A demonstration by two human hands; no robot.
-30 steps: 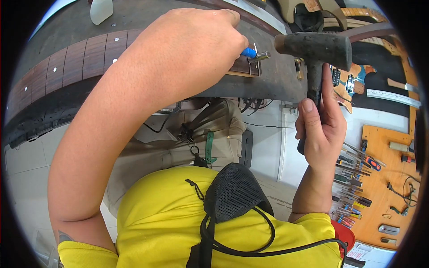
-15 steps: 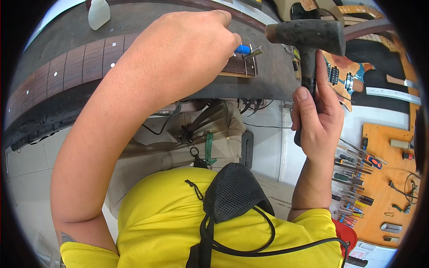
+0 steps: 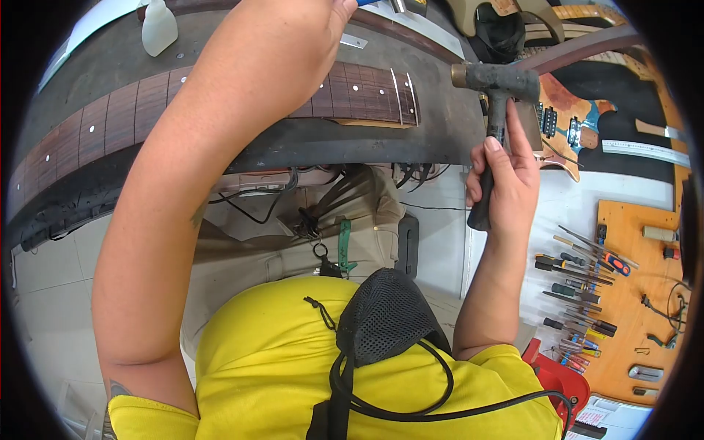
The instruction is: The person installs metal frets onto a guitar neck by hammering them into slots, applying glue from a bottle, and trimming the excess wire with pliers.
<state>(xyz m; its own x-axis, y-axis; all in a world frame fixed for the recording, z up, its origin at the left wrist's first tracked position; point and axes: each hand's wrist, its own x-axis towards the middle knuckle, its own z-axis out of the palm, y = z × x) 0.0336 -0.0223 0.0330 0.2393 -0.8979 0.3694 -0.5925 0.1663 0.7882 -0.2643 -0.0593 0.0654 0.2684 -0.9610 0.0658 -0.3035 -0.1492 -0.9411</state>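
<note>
My right hand is closed around the dark handle of a hammer, index finger stretched along it. The hammer head is up, beyond the right end of the fretboard. At the top edge of the view, my left hand grips a blue-handled tool with a metal end; the rest of it is cut off. Below that hand lies a dark guitar fretboard with dot inlays and slots. Two bright fret wires cross it near its right end. My left forearm hides its middle part.
A white bottle stands at the back left of the dark bench. Guitar bodies and necks, including a blue-brown guitar body, lie at the right by a steel ruler. Several hand tools hang beside a wooden board.
My left hand has lifted the blue-handled tool away from the fretboard's end, up toward the top edge. My right hand and the hammer have shifted slightly left and away from the camera.
</note>
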